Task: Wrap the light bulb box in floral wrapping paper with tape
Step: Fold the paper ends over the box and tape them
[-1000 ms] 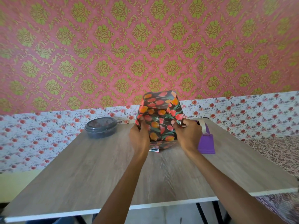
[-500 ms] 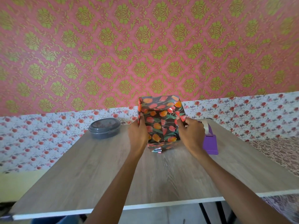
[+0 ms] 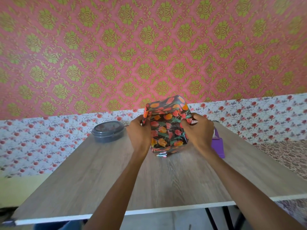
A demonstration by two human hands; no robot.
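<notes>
The light bulb box (image 3: 167,130) stands upright on the wooden table (image 3: 116,176), covered in dark floral wrapping paper with orange and red tulips. My left hand (image 3: 139,133) grips its left side near the top edge. My right hand (image 3: 198,130) pinches a fold of the paper at the upper right corner. The paper at the top stands loose and crumpled. The box's bottom end shows folded shiny paper.
A purple tape dispenser (image 3: 218,146) lies just right of the box, mostly hidden behind my right wrist. A round grey lidded container (image 3: 108,131) sits at the table's back left. The table's white front edge (image 3: 149,211) runs below my forearms.
Both hands have slid up the box's sides toward its top. The right hand now pinches the paper at the upper right corner.
</notes>
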